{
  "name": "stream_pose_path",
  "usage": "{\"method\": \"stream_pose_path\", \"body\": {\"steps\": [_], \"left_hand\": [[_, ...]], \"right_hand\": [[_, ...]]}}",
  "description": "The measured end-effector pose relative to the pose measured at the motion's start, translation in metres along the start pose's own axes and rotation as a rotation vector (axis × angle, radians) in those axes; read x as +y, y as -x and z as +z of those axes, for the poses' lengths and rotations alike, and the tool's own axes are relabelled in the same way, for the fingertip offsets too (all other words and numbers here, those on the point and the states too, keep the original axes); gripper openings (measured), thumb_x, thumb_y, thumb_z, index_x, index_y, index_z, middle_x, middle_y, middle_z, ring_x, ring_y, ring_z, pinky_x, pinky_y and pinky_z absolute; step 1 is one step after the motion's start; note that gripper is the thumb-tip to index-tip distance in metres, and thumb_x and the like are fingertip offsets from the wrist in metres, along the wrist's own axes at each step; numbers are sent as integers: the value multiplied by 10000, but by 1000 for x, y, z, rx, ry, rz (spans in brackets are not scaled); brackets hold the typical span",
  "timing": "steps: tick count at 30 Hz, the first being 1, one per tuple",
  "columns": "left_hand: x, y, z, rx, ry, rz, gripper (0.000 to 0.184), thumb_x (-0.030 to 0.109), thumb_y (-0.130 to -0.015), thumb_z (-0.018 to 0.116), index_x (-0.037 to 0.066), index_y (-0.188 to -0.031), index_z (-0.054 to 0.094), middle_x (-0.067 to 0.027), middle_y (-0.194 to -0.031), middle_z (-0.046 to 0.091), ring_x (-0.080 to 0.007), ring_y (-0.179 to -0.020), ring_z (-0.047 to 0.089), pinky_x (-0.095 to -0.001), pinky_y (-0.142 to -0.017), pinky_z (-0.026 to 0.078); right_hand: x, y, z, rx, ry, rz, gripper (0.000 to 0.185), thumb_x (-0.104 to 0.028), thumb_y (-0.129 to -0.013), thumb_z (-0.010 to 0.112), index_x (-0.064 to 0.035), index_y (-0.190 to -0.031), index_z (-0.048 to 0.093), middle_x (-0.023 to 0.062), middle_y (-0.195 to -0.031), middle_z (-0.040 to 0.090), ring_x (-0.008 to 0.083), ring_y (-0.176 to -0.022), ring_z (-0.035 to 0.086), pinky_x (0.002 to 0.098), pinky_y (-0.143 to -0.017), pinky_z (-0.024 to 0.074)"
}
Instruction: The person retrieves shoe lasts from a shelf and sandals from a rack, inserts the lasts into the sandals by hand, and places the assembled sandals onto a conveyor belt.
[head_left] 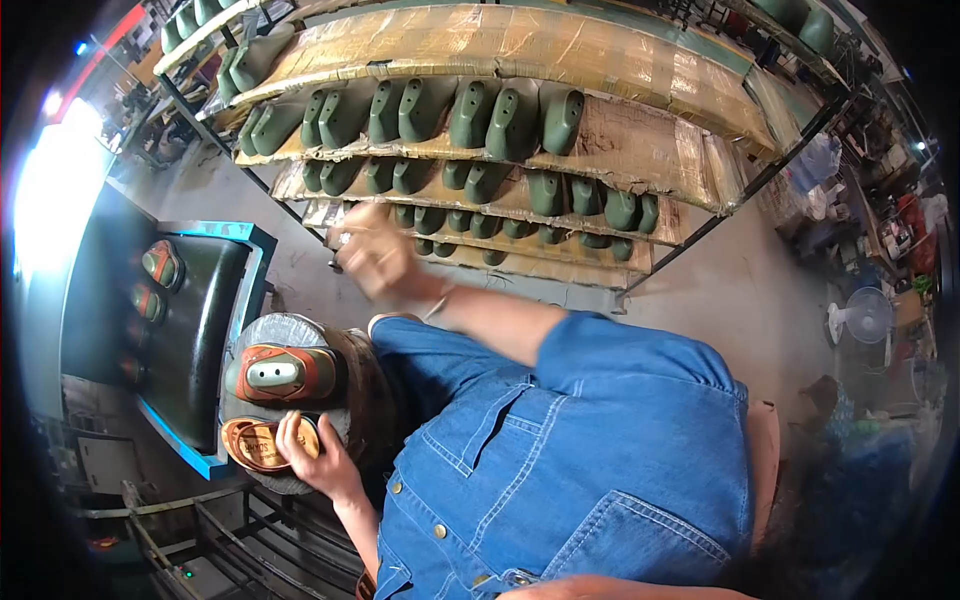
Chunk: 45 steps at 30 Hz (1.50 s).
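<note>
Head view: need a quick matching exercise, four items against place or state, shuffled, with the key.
1. Left hand
2. Right hand
3. Fan
4. Green last with two pale holes

A. Off at the picture's right side, white
B. Framed by orange straps on top of the round block
C. Fingers over the tan sandal
D. Motion-blurred, seen against the rack's shelves

Pairs: 1-C, 2-D, 3-A, 4-B

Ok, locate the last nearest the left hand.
The last sits left of centre in the head view, inside orange straps on the round stand, pictured just above the left hand.
</note>
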<state>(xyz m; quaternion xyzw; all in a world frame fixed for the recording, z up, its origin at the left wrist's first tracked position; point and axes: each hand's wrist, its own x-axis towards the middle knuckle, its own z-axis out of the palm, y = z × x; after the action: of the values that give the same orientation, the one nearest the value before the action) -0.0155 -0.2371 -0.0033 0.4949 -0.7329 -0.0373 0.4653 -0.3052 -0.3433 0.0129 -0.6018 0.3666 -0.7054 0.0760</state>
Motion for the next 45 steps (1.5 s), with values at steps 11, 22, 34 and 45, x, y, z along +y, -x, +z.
{"method": "stream_pose_path", "body": {"steps": [11, 22, 34, 45], "left_hand": [[-40, 23, -59, 199, 83, -242, 162, -59, -983, 588, -55, -1144, 610, -120, -1092, 654, -209, -1008, 645, -333, -950, 522], [-149, 6, -95, 573, 309, -333, 173, -55, -992, 588, -63, -1158, 633, -136, -1085, 687, -204, -981, 685, -319, -948, 570], [-271, -63, -63, 18, 266, -533, 397, 352, -1012, 602, 40, -1245, 681, -90, -1109, 734, -167, -1049, 664, -313, -967, 494], [-231, -27, -56, 199, 346, -613, 471, 367, -1062, 523, -13, -1326, 612, -122, -1273, 683, -207, -1220, 605, -315, -1075, 424]], "right_hand": [[128, -41, -299, 669, 784, 547, 828, -306, -776, 820, 84, -1398, 436, 278, -1270, 620, 405, -1172, 616, 489, -1038, 473], [10, 38, -324, 314, -945, 710, 641, -403, -952, 650, -53, -1455, 465, 151, -1377, 583, 356, -1231, 559, 629, -887, 430], [-123, -3, -13, -660, -582, 1098, 785, -263, -750, 696, 66, -1428, 478, 191, -1321, 614, 266, -1214, 608, 354, -1065, 459], [-100, 118, 182, -641, -271, -125, 545, -35, -791, 722, -13, -1322, 601, 257, -1392, 581, 427, -1292, 563, 538, -1141, 375]]}}
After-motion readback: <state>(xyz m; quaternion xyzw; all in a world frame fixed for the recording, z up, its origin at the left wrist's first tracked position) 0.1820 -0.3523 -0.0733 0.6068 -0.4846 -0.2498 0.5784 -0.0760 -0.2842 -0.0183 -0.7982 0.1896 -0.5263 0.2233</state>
